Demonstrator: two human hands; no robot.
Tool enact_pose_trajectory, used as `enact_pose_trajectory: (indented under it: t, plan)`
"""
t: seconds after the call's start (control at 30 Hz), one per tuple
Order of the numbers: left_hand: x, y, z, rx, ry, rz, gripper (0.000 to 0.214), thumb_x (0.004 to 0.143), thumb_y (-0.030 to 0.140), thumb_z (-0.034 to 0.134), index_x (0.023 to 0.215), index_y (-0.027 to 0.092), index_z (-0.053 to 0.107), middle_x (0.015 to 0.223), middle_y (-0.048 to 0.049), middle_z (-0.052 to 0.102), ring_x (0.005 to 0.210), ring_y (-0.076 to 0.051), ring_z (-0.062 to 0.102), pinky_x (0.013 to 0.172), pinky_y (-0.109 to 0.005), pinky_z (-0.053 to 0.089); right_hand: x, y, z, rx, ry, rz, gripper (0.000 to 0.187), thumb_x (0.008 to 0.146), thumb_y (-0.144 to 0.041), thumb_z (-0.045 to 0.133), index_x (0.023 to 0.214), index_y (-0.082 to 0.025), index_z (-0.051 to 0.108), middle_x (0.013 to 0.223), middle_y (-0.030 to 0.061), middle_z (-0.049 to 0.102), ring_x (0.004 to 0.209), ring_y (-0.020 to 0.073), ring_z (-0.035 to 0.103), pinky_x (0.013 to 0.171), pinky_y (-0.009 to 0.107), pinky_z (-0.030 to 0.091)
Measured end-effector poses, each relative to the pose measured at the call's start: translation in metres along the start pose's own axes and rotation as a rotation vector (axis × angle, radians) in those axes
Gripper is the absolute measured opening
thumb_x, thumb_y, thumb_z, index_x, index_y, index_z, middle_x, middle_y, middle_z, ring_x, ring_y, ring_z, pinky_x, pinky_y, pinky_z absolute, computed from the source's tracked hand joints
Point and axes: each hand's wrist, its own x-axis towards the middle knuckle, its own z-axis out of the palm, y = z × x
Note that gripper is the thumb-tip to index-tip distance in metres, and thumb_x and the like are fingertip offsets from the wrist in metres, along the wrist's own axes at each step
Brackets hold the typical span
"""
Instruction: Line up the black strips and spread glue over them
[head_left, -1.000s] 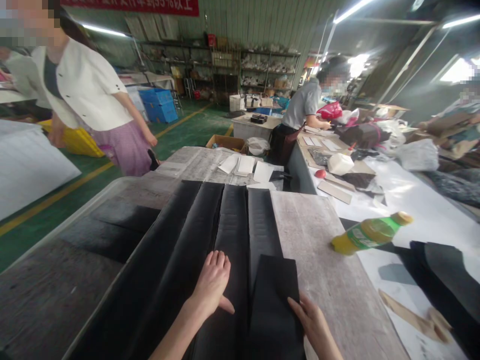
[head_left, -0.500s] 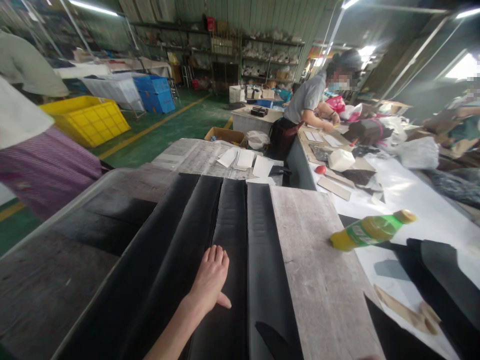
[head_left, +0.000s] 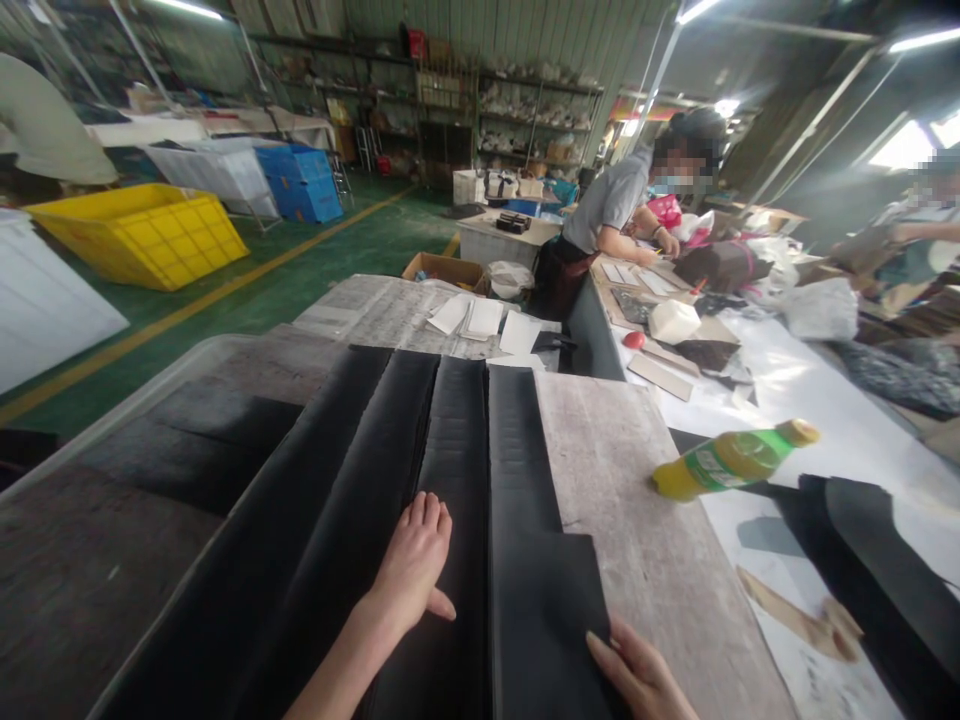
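Long rows of overlapped black sheets (head_left: 390, 430) run away from me down a grey wooden table (head_left: 622, 500). My left hand (head_left: 412, 560) lies flat and open on one middle row, fingers together, thumb out to the right. A single black sheet (head_left: 544, 620) lies on the near end of the rightmost row. My right hand (head_left: 637, 675) rests on that sheet's right edge at the bottom of the view, fingers stretched out along it.
A yellow-green bottle (head_left: 731, 460) lies on its side to the right on white paper, beside more black pieces (head_left: 877, 540). White cards (head_left: 487, 320) lie at the table's far end. A person in grey (head_left: 615, 205) works at the right bench. Yellow crate (head_left: 142, 230) on the floor, left.
My right hand had left the view half a second ago and is back, laying a black sheet on the rightmost row. The passer-by at left has walked out of view. My left hand stayed put.
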Motion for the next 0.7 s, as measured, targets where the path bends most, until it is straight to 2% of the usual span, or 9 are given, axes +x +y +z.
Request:
enact_pose_trajectory:
  t: [0.1, 0.2, 0.3, 0.47, 0.6, 0.7]
  plan:
    - [-0.001, 0.000, -0.002, -0.032, -0.006, -0.005, 0.144, 0.028, 0.064, 0.093, 0.145, -0.003, 0.042, 0.151, -0.0355, 0.036, 0.143, -0.047, 0.033, 0.117, -0.050, 0.034, 0.043, 0.019, 0.012, -0.046, 0.071, -0.080, 0.059, 0.070, -0.072, 0.070, 0.100, -0.021, 0.074, 0.101, 0.0083, 0.077, 0.106, 0.0330, 0.069, 0.097, 0.043, 0.053]
    - [-0.001, 0.001, -0.004, -0.047, -0.031, -0.014, 0.144, 0.029, 0.061, 0.095, 0.146, -0.004, 0.040, 0.152, -0.0352, 0.034, 0.145, -0.046, 0.031, 0.116, -0.048, 0.036, 0.063, 0.032, 0.013, -0.093, 0.114, -0.095, 0.060, 0.069, -0.074, 0.069, 0.093, -0.020, 0.072, 0.094, 0.0088, 0.077, 0.096, 0.0329, 0.070, 0.090, 0.043, 0.055]
    - [-0.002, 0.001, -0.006, -0.054, -0.051, -0.020, 0.145, 0.030, 0.059, 0.095, 0.146, -0.006, 0.038, 0.152, -0.0362, 0.033, 0.145, -0.047, 0.029, 0.115, -0.049, 0.038, 0.070, 0.034, 0.011, -0.105, 0.113, -0.080, 0.058, 0.070, -0.074, 0.066, 0.089, -0.019, 0.070, 0.085, 0.0080, 0.075, 0.084, 0.0308, 0.071, 0.079, 0.040, 0.056]
    - [-0.002, 0.001, -0.006, -0.060, -0.048, -0.016, 0.143, 0.032, 0.060, 0.094, 0.146, -0.005, 0.039, 0.152, -0.0357, 0.033, 0.145, -0.047, 0.028, 0.115, -0.049, 0.038, 0.078, 0.030, 0.010, -0.319, 0.157, -0.136, 0.050, 0.077, -0.069, 0.058, 0.082, -0.020, 0.065, 0.079, 0.0058, 0.072, 0.079, 0.0269, 0.068, 0.069, 0.033, 0.052]
    - [-0.002, 0.000, -0.003, -0.086, -0.053, -0.029, 0.144, 0.030, 0.059, 0.095, 0.147, -0.004, 0.038, 0.153, -0.0351, 0.032, 0.145, -0.047, 0.028, 0.113, -0.049, 0.039, 0.083, 0.033, 0.007, -0.592, 0.234, -0.139, 0.039, 0.083, -0.059, 0.050, 0.068, -0.022, 0.052, 0.064, 0.0019, 0.062, 0.065, 0.0209, 0.060, 0.058, 0.029, 0.041]
    - [-0.001, 0.000, -0.003, -0.096, -0.065, -0.033, 0.144, 0.031, 0.059, 0.095, 0.148, -0.003, 0.037, 0.154, -0.0347, 0.030, 0.146, -0.047, 0.025, 0.115, -0.049, 0.038, 0.084, 0.034, 0.006, -0.823, 0.299, -0.122, 0.034, 0.086, -0.052, 0.045, 0.068, -0.024, 0.043, 0.061, 0.0006, 0.058, 0.061, 0.0192, 0.056, 0.058, 0.030, 0.033]
